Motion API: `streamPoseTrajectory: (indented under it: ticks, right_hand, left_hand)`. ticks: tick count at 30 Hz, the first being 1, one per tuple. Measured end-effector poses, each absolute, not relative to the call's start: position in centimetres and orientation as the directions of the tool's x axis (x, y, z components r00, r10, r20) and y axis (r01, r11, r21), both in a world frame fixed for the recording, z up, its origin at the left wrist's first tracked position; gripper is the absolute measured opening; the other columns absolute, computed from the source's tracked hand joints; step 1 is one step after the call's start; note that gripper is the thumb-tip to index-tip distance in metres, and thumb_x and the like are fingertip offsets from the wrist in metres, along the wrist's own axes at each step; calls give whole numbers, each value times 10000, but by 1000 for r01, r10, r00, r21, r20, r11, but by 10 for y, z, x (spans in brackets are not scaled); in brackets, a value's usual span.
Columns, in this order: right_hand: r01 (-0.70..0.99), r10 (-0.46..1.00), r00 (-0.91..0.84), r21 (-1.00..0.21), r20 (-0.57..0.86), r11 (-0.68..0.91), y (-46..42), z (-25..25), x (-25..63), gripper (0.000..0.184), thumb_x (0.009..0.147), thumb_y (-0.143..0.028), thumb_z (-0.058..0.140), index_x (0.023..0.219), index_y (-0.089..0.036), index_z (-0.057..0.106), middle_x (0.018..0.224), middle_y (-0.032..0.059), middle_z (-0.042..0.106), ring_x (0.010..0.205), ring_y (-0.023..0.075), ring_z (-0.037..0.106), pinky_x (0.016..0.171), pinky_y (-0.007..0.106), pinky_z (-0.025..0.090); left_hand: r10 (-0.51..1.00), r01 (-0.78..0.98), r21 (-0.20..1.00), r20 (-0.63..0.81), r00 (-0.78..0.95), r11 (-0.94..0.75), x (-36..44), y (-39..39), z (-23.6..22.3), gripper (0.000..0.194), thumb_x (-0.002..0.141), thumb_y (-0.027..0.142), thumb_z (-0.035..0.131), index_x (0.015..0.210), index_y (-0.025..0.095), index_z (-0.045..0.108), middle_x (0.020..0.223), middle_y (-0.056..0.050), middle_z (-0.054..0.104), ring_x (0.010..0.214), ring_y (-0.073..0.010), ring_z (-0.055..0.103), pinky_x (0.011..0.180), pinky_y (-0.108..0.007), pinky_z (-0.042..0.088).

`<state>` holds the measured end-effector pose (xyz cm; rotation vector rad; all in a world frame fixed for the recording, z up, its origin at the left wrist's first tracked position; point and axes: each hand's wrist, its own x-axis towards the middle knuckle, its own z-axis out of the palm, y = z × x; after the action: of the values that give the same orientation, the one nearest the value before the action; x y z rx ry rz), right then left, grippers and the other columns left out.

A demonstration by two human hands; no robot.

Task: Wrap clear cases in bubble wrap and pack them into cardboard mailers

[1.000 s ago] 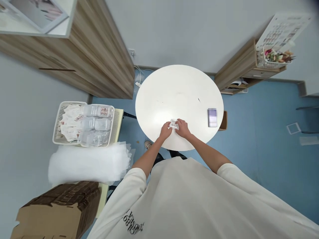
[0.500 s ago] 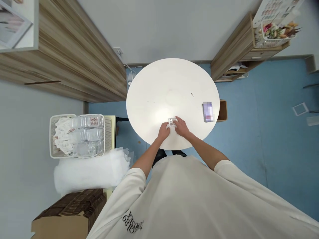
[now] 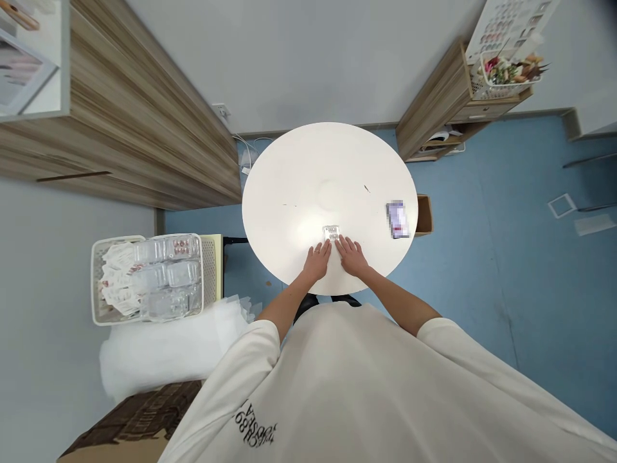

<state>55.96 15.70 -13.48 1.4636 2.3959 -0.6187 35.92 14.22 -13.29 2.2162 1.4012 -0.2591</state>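
A small clear plastic packet (image 3: 331, 232) lies flat on the round white table (image 3: 318, 173), near its front edge. My left hand (image 3: 318, 260) rests on the table just below and left of the packet, fingers stretched out flat. My right hand (image 3: 351, 254) lies beside it on the right, fingers spread, its fingertips close to the packet's lower edge. Neither hand holds anything.
A blurred purple-and-white object (image 3: 397, 219) lies at the table's right edge. To the left stand a white basket (image 3: 99, 283) of clear trays and packets, a heap of clear bags (image 3: 168, 350) and a cardboard box (image 3: 139, 418). Wooden cabinets (image 3: 144, 128) flank the table.
Both hands have let go of the packet and drawn back toward me, now lying flat. The packet stays on the table just beyond the fingertips.
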Motion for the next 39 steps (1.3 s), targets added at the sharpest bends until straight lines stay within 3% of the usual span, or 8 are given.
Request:
streamPoseTrajectory:
  ticks: [7, 12, 16, 25, 39]
  right_hand:
    - [906, 758, -420, -183, -499, 382, 192, -133, 549, 931, 853, -140, 475, 1664, -180, 21, 1719, 72, -25, 1572, 313, 146, 1214, 509, 237]
    - [894, 758, -446, -203, -476, 398, 188, -130, 555, 956, 846, -106, 468, 1663, -217, -15, 1718, 50, -75, 1568, 310, 165, 1153, 460, 350]
    - [873, 762, -487, -238, -427, 425, 181, -125, 563, 912, 877, -96, 422, 1663, -221, -22, 1721, 54, -60, 1550, 302, 219, 1137, 448, 373]
    - [776, 708, -627, -346, -325, 527, 185, -92, 527, 707, 921, -142, 416, 1617, -177, 297, 1715, 113, 142, 1499, 332, 311, 1154, 491, 335]
    - [677, 597, -734, -425, -325, 601, 104, -85, 384, 569, 960, -234, 454, 1524, -160, 437, 1623, 160, 346, 1385, 339, 454, 1073, 475, 445]
  left_hand:
    - [781, 920, 278, -494, 383, -276, 370, 175, -125, 858, 894, 123, 447, 1658, 184, 62, 1728, -98, 52, 1414, -352, 410, 1068, -503, 413]
    - [786, 926, 282, -498, 365, -251, 369, 172, -120, 890, 884, 110, 460, 1654, 233, 32, 1731, -95, 23, 1379, -330, 457, 1012, -460, 451]
    - [806, 935, 286, -489, 332, -211, 360, 160, -112, 875, 903, 134, 448, 1648, 256, 7, 1729, -119, 4, 1286, -309, 551, 969, -438, 479]
    - [877, 959, 284, -455, 154, -21, 323, 114, -80, 739, 934, 183, 419, 1630, 219, 173, 1718, -139, 104, 1311, -349, 541, 957, -454, 496]
    - [936, 922, 338, -347, -62, 187, 202, -9, -63, 634, 977, 237, 418, 1596, 180, 292, 1694, -161, 200, 1365, -347, 517, 1048, -457, 462]
